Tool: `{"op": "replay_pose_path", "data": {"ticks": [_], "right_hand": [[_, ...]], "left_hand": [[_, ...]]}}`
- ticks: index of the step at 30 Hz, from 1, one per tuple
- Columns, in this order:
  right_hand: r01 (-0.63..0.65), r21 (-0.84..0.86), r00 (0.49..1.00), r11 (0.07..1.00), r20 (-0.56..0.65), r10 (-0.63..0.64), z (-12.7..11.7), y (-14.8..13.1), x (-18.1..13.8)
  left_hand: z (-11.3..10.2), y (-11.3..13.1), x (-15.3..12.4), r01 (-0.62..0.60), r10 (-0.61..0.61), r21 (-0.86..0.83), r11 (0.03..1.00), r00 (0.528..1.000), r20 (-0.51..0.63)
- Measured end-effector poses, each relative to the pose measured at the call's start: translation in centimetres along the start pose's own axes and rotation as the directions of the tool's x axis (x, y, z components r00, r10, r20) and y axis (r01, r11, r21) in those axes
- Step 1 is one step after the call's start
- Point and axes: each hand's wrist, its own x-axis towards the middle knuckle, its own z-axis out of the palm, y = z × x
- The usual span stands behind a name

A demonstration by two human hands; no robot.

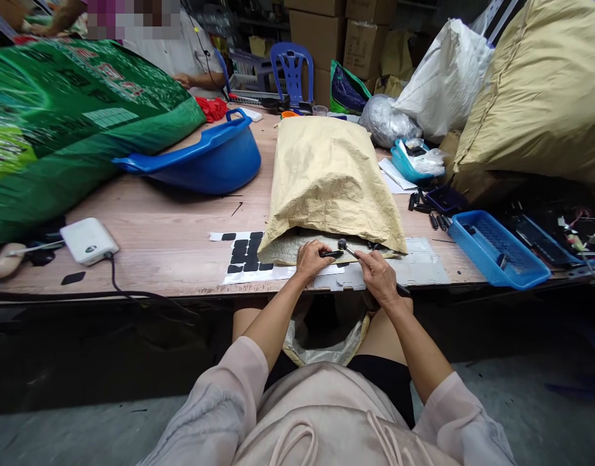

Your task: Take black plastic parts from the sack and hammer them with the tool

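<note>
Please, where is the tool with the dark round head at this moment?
In the head view, the tool is just right of centre, in the right hand, its dark round head at the open mouth of the beige sack.

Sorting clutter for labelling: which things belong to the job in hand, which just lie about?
Likely the job's:
black part, in the left hand
round-ended piece, in the right hand
tan sack, open at the hands

Seemingly lying about:
blue basin
white box
green sack

A slim black piece (333, 254), nearly level, is just beside a slanted tool (342, 244) with a round dark head
</note>
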Motion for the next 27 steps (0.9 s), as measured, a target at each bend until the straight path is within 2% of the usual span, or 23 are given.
{"op": "replay_pose_path", "data": {"ticks": [5,13,20,24,27], "right_hand": [[-0.003,-0.015,0.999,1.000,-0.054,0.002,-0.2,2.4,0.9],[0.181,-0.150,0.983,0.972,0.046,-0.176,-0.5,7.5,1.6],[0.165,-0.141,0.986,0.976,0.058,-0.159,-0.2,7.8,1.5],[0.163,-0.142,0.986,0.976,0.058,-0.156,-0.4,7.4,1.5],[0.157,-0.146,0.987,0.977,0.054,-0.151,-0.4,7.3,1.5]], "left_hand": [[-0.1,0.1,-0.2,-0.020,0.020,0.008,1.000,1.000,-0.005],[-0.1,-0.1,-0.4,-0.021,0.021,0.018,1.000,1.000,-0.001],[-0.6,0.0,-0.5,-0.073,0.072,0.053,0.996,0.997,0.020],[-0.6,1.0,-3.5,-0.257,0.253,0.069,0.964,0.966,0.054],[0.5,1.4,-8.2,-0.415,0.412,-0.026,0.909,0.891,0.191]]}}
